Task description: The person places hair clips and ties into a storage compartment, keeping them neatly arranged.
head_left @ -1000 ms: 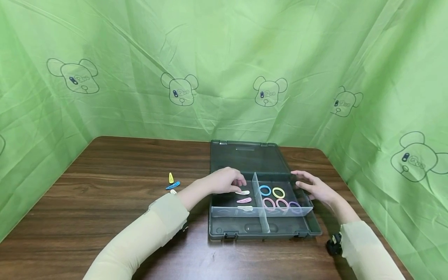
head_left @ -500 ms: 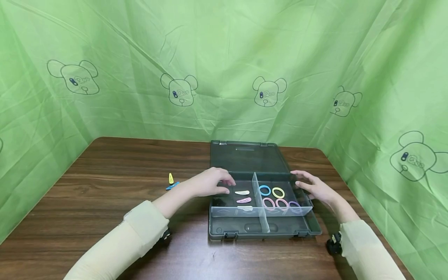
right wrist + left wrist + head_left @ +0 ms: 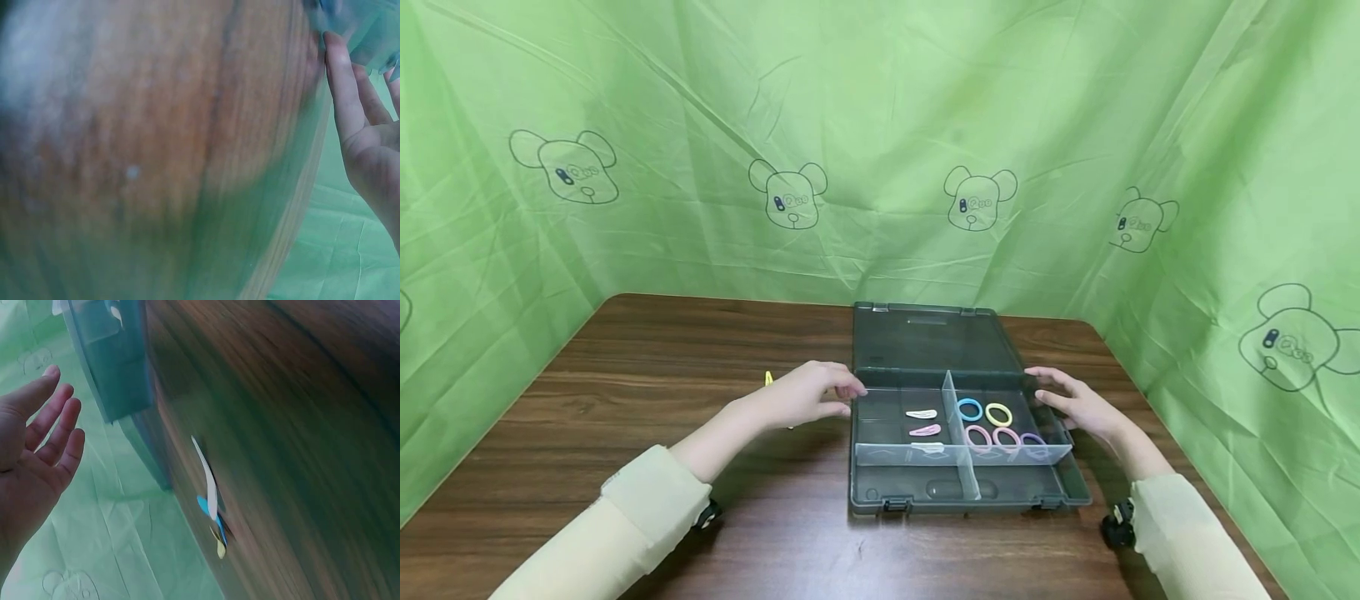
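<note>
In the head view my left hand hovers by the left edge of a dark clear divided box, its fingers loosely bent and holding nothing. The left wrist view shows the same hand free of anything. My right hand rests its fingers against the box's right wall. In the back left compartment lie a white hair clip, a pink hair clip and another white clip at the divider. Hair ties fill the back right: blue, yellow, two pink and purple.
On the wooden table, left of the box, lie a white clip, a blue clip and a yellow clip, mostly hidden by my left hand in the head view. The box's lid lies back. Green curtain surrounds the table.
My left hand has drawn back leftward out of the box's back left compartment, leaving a white hair clip there. My right hand has stayed at the box's right wall.
</note>
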Demonstrator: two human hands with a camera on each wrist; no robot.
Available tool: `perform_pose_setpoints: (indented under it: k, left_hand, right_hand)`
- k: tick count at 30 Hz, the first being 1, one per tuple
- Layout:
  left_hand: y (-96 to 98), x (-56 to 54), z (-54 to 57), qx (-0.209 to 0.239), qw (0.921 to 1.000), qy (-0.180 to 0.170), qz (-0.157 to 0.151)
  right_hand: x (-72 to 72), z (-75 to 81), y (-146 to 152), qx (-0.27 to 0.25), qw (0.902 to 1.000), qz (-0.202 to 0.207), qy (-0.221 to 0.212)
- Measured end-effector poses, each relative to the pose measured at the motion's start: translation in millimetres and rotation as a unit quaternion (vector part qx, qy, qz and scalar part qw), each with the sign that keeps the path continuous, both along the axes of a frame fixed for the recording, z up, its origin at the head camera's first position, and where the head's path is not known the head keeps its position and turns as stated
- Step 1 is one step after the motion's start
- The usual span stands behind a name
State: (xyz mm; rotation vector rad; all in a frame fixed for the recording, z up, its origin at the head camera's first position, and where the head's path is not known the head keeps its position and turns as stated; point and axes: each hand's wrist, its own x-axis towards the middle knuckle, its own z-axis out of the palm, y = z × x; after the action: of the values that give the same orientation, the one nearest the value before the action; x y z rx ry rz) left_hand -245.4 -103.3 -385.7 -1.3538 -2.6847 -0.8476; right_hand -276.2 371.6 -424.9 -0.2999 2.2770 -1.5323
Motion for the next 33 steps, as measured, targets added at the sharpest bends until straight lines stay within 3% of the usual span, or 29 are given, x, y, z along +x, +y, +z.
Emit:
perform_pose_setpoints:
  k: [11, 22, 33]
  left_hand:
    - [-38.2, 8.9, -0.6, -0.016, 0.9992, 0.029, 0.021]
    - [-66.0, 7.1, -20.5, -0.062, 0.9968, 0.041, 0.029]
    - [-79.5, -0.9, -35.0, -0.085, 0.9942, 0.063, 0.018]
  right_hand:
    - [1.3, -0.6, -0.4, 0.01, 0.9999, -0.008, -0.001]
    - [0.4, 0.7, -0.3, 0.01, 0.9999, -0.006, 0.0]
    - [-1.0, -2.2, 1.2, 0.01, 0.9999, -0.004, 0.003]
